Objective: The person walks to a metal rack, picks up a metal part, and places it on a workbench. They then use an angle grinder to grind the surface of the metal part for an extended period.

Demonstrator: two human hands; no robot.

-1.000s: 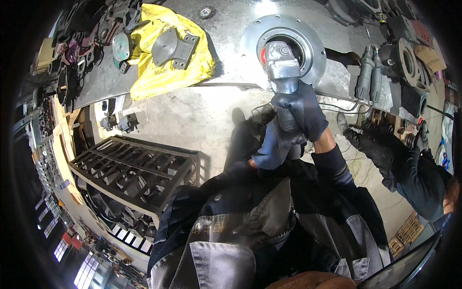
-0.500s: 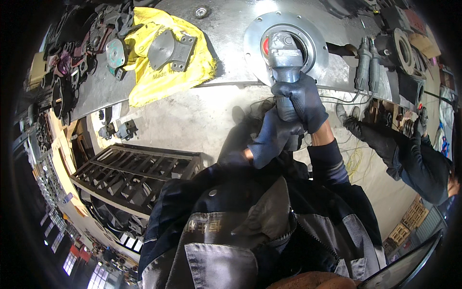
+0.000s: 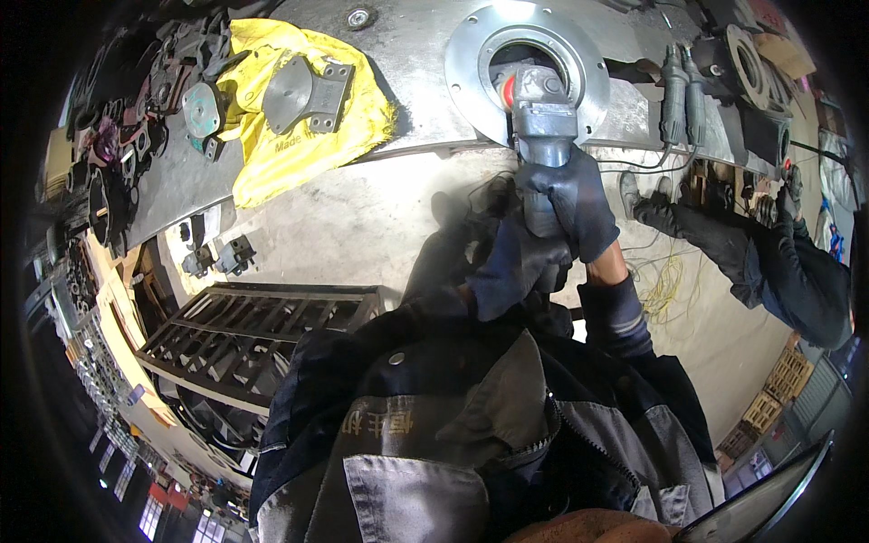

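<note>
Both my gloved hands are closed around an angle grinder (image 3: 546, 122). My right hand (image 3: 584, 204) wraps the body just behind the head. Lower down, my left hand (image 3: 518, 267) grips the rear part, its fingers partly hidden. The grinder's head reaches over the near side of a round metal flange (image 3: 466, 77) with bolt holes, which lies flat on the metal bench. A red disc edge (image 3: 509, 91) shows left of the head, at the flange's central opening. The head hides whether the disc touches the metal.
Left on the bench (image 3: 416, 100), a yellow bag (image 3: 348, 149) lies under a flat metal bracket (image 3: 290, 95). Two more handheld power tools (image 3: 673, 100) lie right, with cables hanging. A black slatted rack (image 3: 258, 330) stands on the floor left. Another person's legs (image 3: 715, 235) are at right.
The grinder has shifted toward me and slightly right across the flange's opening, exposing more of the far inner rim. Both hands keep their hold. The whole view has shifted slightly.
</note>
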